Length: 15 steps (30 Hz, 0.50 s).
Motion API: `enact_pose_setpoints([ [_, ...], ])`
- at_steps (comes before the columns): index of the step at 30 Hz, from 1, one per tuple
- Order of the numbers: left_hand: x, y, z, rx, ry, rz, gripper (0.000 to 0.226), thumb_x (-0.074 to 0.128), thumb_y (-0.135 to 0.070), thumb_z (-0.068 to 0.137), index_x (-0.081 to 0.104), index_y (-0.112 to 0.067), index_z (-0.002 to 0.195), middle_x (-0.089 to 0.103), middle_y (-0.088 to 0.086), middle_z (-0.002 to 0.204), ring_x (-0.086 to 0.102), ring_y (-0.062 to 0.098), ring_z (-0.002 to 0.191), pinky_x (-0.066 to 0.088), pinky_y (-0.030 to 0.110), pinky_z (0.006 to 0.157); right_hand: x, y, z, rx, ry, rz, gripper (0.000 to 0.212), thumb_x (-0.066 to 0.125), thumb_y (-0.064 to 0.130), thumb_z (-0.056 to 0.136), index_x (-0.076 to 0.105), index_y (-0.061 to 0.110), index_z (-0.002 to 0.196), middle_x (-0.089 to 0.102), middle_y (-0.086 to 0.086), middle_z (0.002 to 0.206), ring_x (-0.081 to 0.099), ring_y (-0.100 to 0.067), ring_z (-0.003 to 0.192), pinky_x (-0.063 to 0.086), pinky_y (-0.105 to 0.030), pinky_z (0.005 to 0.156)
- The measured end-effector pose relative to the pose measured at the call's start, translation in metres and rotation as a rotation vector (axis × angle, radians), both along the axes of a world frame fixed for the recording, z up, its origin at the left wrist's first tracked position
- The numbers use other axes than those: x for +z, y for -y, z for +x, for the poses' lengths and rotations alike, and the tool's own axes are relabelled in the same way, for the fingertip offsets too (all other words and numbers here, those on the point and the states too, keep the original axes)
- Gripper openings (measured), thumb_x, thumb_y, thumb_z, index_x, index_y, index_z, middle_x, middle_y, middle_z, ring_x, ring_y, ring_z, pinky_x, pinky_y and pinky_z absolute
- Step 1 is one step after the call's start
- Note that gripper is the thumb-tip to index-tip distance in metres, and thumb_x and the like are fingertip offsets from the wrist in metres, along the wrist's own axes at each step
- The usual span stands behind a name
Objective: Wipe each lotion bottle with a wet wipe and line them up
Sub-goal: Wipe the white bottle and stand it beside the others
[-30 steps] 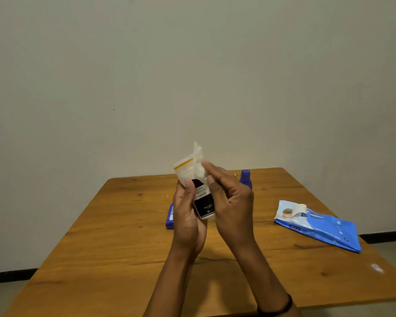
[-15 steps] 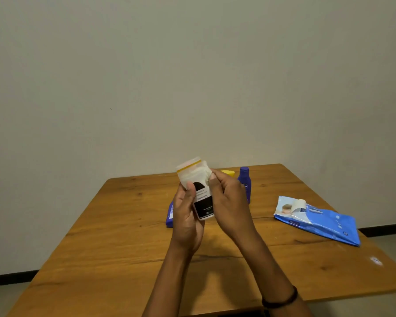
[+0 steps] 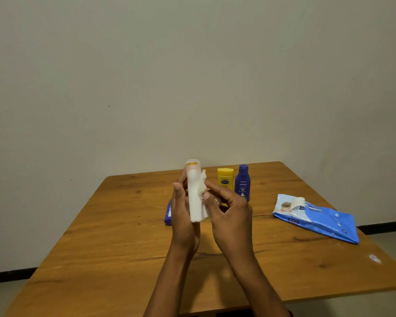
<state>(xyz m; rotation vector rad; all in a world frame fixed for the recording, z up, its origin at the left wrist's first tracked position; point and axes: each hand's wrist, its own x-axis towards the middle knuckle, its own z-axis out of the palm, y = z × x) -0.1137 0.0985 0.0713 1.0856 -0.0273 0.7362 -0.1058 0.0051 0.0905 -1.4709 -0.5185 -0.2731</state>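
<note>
My left hand [image 3: 183, 216] holds a white lotion bottle [image 3: 194, 193] upright above the wooden table [image 3: 114, 243]; its clear cap has a yellow band. My right hand [image 3: 229, 213] pinches a white wet wipe [image 3: 202, 186] against the bottle's right side. Behind my hands stand a yellow lotion bottle [image 3: 225, 178] and a dark blue lotion bottle [image 3: 242, 182], side by side. Another blue bottle [image 3: 168, 213] lies flat on the table, mostly hidden behind my left hand.
A blue pack of wet wipes [image 3: 318, 219] lies at the right of the table with its white flap peeled up. A pale wall rises right behind the table's far edge. A small white mark [image 3: 374, 258] sits near the right front corner.
The bottle has turned in my left hand, so its dark label no longer shows. The wipe has shifted from the bottle's top to its right side. The yellow bottle now shows fully behind.
</note>
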Motion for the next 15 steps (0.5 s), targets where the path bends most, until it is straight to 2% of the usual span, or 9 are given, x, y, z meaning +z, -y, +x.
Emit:
enact_pose_setpoints([
  [2,0.001,0.003,-0.003,-0.096,-0.026,-0.106,0.073,0.055,-0.059,0.085,0.046,-0.019,0.146,0.067,0.01,0.124,0.067,0.023,0.107,0.058,0.034,0.08,0.004,-0.002,-0.001,-0.056,0.084,0.007,0.03,0.069,0.021,0.087,0.066,0.032,0.116,0.064,0.019,0.114,0.06,0.005,0.104,0.053,-0.01,0.072],
  [4,0.002,0.006,-0.005,-0.147,-0.037,-0.18,0.067,0.061,-0.045,0.086,0.05,-0.014,0.145,0.068,0.013,0.12,0.067,0.022,0.106,0.058,0.034,0.082,0.011,-0.004,0.001,-0.111,0.205,-0.026,0.03,0.071,0.016,0.086,0.068,0.028,0.113,0.065,0.016,0.111,0.061,0.002,0.102,0.054,-0.012,0.073],
  [8,0.003,0.008,-0.006,-0.263,-0.031,-0.304,0.043,0.048,-0.032,0.097,0.064,-0.011,0.132,0.069,0.014,0.117,0.07,0.019,0.102,0.059,0.031,0.079,0.032,-0.003,0.02,-0.246,0.434,-0.175,0.029,0.075,0.002,0.081,0.074,0.017,0.105,0.07,0.006,0.099,0.057,-0.011,0.098,0.049,-0.015,0.074],
  [10,0.003,0.009,-0.007,-0.282,-0.053,-0.343,0.043,0.045,-0.034,0.098,0.067,-0.011,0.127,0.07,0.014,0.115,0.071,0.02,0.099,0.06,0.032,0.077,0.041,-0.003,0.028,-0.249,0.475,-0.206,0.032,0.077,0.002,0.078,0.073,0.015,0.107,0.069,0.001,0.101,0.057,-0.013,0.096,0.05,-0.017,0.072],
  [12,0.005,0.01,-0.008,-0.278,-0.057,-0.378,0.047,0.043,-0.036,0.099,0.061,-0.009,0.134,0.068,0.015,0.122,0.068,0.023,0.107,0.06,0.034,0.085,0.042,-0.004,0.029,-0.199,0.512,-0.229,0.032,0.078,0.004,0.078,0.073,0.011,0.108,0.066,-0.003,0.105,0.06,-0.013,0.096,0.056,-0.022,0.072],
  [15,0.011,0.008,-0.009,-0.304,-0.033,-0.493,0.05,0.041,-0.036,0.101,0.056,-0.006,0.138,0.067,0.015,0.126,0.066,0.024,0.115,0.053,0.033,0.099,0.027,-0.006,0.016,-0.153,0.559,-0.303,0.03,0.075,0.002,0.08,0.071,0.011,0.108,0.062,-0.004,0.113,0.058,-0.012,0.104,0.054,-0.017,0.08],
])
